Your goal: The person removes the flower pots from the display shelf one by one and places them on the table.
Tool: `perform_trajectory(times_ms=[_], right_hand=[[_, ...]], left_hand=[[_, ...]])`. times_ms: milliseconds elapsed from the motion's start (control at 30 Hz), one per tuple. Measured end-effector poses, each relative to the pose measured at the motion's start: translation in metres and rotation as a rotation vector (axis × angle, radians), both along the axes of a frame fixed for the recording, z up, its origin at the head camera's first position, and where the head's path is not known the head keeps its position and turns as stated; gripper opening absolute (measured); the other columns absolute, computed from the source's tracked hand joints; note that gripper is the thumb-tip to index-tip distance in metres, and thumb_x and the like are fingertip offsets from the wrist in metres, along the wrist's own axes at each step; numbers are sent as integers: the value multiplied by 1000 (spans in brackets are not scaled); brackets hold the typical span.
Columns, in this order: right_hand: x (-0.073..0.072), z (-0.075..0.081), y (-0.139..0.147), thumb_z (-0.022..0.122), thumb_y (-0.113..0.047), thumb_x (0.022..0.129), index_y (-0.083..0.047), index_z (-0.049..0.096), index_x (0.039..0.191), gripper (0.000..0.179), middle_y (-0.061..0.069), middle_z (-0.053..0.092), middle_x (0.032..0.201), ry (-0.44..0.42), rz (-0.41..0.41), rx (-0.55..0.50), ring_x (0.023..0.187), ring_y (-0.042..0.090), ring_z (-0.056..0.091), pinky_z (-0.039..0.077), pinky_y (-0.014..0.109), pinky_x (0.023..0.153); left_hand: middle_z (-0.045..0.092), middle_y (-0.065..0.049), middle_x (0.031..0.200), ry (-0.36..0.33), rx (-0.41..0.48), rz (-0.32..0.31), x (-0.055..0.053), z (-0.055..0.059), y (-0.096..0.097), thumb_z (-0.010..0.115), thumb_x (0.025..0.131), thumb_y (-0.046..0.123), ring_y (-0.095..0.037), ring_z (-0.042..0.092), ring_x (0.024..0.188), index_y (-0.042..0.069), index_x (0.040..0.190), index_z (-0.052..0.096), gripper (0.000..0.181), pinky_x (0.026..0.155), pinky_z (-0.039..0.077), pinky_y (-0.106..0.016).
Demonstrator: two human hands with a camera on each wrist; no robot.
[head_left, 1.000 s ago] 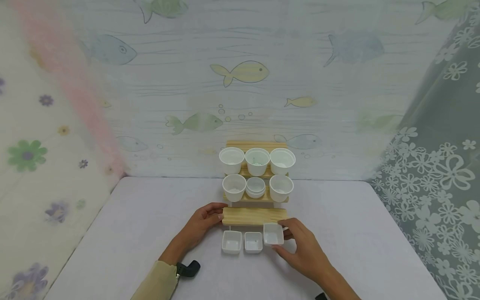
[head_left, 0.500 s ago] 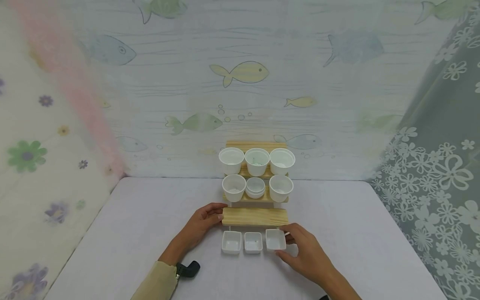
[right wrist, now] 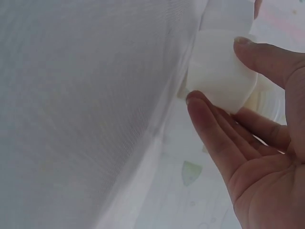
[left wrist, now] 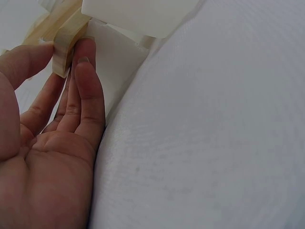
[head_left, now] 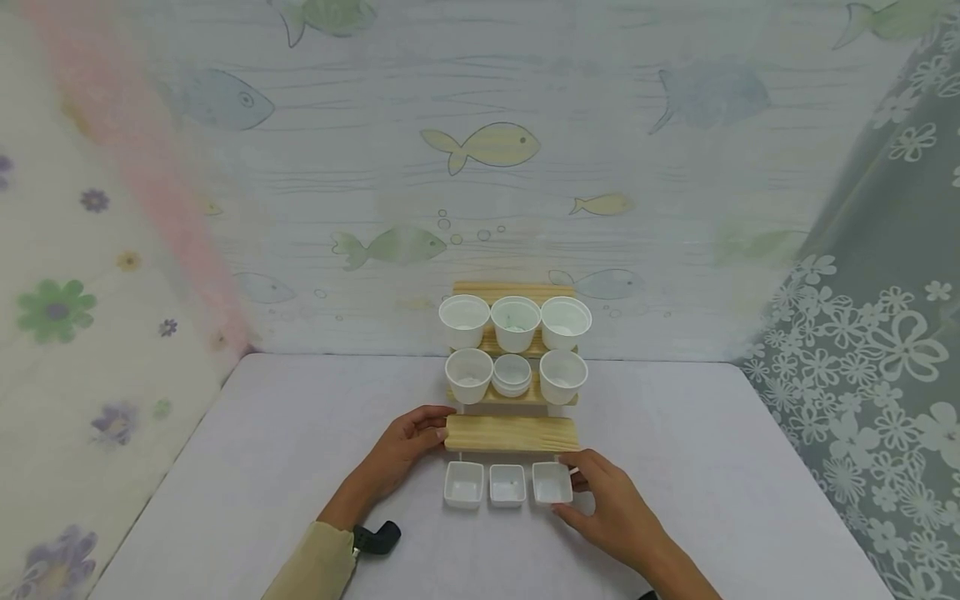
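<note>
My left hand (head_left: 403,446) pinches the left end of the lowest board of a tiered wooden stand (head_left: 510,433). In the left wrist view, the thumb lies on one side of the board end (left wrist: 64,47) and the fingers on the other. My right hand (head_left: 611,507) holds a small white square cup (head_left: 552,483) in front of the stand; the right wrist view shows its thumb and fingertips against the sides of the cup (right wrist: 221,71). Left of it, a smaller white square cup (head_left: 507,486) and another square cup (head_left: 464,485) stand in a row on the table.
Round white cups fill the stand's upper tiers, among them a cup with green specks (head_left: 515,323) and a shorter, smaller cup (head_left: 512,375). A white cloth covers the table (head_left: 315,400). Behind it hangs a fish-patterned backdrop (head_left: 480,200).
The right hand has brought the square cup down and slightly right, from beside the board's front edge into line with the other two. The left hand has stayed at the board.
</note>
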State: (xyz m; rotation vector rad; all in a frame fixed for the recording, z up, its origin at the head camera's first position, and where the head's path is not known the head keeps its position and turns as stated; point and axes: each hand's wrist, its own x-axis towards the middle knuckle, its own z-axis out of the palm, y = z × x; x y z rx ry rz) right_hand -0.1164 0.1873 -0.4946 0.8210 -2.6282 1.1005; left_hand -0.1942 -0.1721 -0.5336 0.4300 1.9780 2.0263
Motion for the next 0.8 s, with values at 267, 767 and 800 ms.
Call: perform_trajectory(times_ms=[267,767,800], right_hand=[[0,0,1,95,-4,77,0,62,129,62,6,67,120,-33,4,13,95,19,74,62,28,82],[-1,-5,-2,95,-21,80,-5,66,126,57,-2,67,117,85,-68,74,93,13,71,62,30,79],[-1,-4,-2,95,-22,81,-6,67,126,56,-2,68,117,94,-74,81,92,13,71,62,30,79]], left_hand=[[63,-19,138,-7,-5,5,0,1,0,66,107,18,-21,67,118,1,148,54,46,96,58,-30],[64,-17,136,2,8,2,-4,-3,0,67,106,17,-20,67,116,1,148,54,46,95,58,-31],[64,-17,136,2,8,1,-4,-3,0,66,106,17,-20,67,116,1,148,54,46,95,57,-31]])
